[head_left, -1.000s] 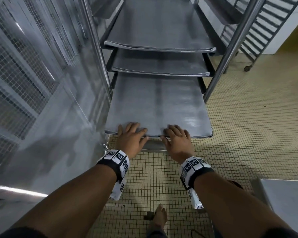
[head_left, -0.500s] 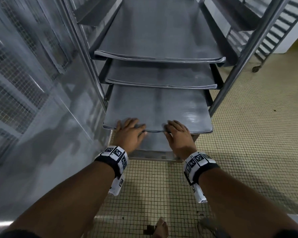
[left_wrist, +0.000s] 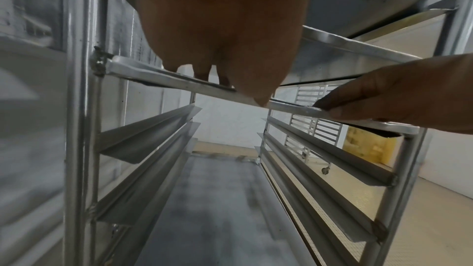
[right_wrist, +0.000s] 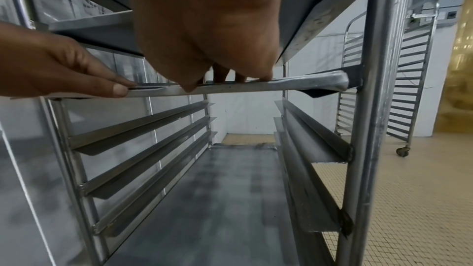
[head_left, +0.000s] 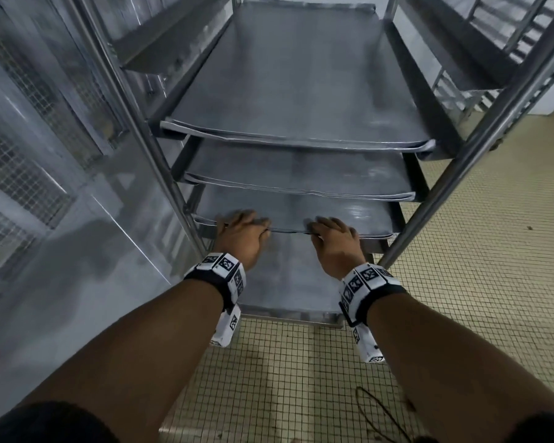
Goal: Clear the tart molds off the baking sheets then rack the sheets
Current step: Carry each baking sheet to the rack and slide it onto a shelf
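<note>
Tiled floor (head_left: 461, 282) surrounds a steel rack (head_left: 480, 135). Both the left hand (head_left: 240, 239) and right hand (head_left: 335, 247) grasp the near edge of the third baking sheet (head_left: 343, 215), resting on its runners.

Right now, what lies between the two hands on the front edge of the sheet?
Only bare rim of the baking sheet lies between the left hand and right hand; the head view shows it.

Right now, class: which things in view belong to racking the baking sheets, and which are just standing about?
Part of the job:
baking sheet being pushed in
left hand
right hand
tray rack
two sheets racked above

Standing about:
second wheeled rack
cord on the floor
</note>
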Action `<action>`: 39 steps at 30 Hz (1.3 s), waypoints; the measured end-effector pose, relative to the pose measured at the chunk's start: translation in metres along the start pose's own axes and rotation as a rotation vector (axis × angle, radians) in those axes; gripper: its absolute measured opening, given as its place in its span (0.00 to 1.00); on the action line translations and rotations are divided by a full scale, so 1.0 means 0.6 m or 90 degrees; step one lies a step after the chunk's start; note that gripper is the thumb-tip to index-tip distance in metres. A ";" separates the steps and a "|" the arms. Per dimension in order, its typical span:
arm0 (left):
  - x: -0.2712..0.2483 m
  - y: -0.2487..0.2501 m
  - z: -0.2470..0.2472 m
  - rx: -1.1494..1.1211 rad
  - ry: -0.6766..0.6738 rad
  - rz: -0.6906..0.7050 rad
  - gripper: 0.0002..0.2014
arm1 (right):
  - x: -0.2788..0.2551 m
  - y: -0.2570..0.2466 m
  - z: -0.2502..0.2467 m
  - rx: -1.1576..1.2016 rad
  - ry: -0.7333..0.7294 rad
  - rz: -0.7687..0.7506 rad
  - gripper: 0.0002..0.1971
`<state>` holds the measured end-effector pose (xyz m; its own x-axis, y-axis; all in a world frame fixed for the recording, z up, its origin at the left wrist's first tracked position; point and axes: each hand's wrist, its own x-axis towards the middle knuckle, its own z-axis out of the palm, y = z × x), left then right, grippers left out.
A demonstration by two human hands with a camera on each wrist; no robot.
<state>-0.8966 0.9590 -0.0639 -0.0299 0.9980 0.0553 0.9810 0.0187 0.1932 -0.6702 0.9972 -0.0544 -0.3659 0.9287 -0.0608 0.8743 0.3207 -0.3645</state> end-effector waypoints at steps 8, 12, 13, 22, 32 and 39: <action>-0.075 -0.083 -0.072 -0.166 0.211 -0.176 0.27 | -0.102 0.098 -0.044 0.092 0.265 0.133 0.20; -0.056 -0.116 -0.197 -0.308 0.365 -0.331 0.23 | -0.116 0.123 -0.166 0.255 0.426 0.316 0.24; -0.047 -0.112 -0.232 -0.342 0.407 -0.336 0.23 | -0.114 0.117 -0.201 0.270 0.470 0.311 0.25; 0.056 -0.066 -0.489 -0.483 0.611 -0.230 0.25 | -0.039 0.029 -0.502 0.267 0.788 0.072 0.29; 0.128 -0.080 -0.518 -0.436 0.767 -0.210 0.20 | 0.052 0.024 -0.541 0.301 0.844 0.099 0.19; 0.230 -0.091 -0.512 -0.438 0.770 -0.151 0.20 | 0.167 0.060 -0.561 0.280 0.841 0.107 0.25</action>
<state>-1.0134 1.0774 0.2338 -0.6670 0.3008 0.6816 0.6521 -0.2067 0.7294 -0.5678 1.1646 0.2390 0.5131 0.5160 0.6860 0.6172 0.3336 -0.7126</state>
